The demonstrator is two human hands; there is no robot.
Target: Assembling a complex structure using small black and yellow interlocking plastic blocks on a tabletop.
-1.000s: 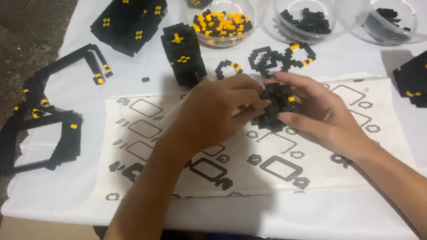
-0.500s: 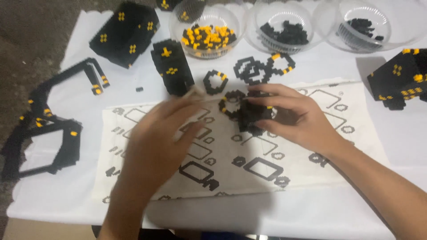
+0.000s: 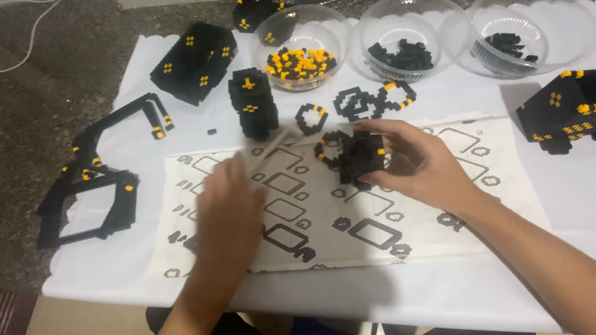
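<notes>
My right hand (image 3: 428, 170) is shut on a chunky black brick assembly (image 3: 362, 158), held just above the top middle of a printed instruction sheet (image 3: 372, 214). A small black and yellow ring (image 3: 324, 147) lies right beside the assembly. My left hand (image 3: 228, 208) is blurred over the left part of the sheet. It is apart from the assembly, its fingers stretch towards the upper right, and nothing shows in it.
Three clear bowls stand at the back: yellow and black bricks (image 3: 300, 61), black bricks (image 3: 402, 54), more black bricks (image 3: 509, 44). Black brick builds (image 3: 195, 62) (image 3: 253, 102) (image 3: 559, 111), linked rings (image 3: 372, 99) and flat black frames (image 3: 87, 201) lie on the white cloth (image 3: 434, 291).
My left hand has let go of the assembly and pulled back down and to the left. My right hand keeps hold of it. The view has shifted, so the bowls show more fully.
</notes>
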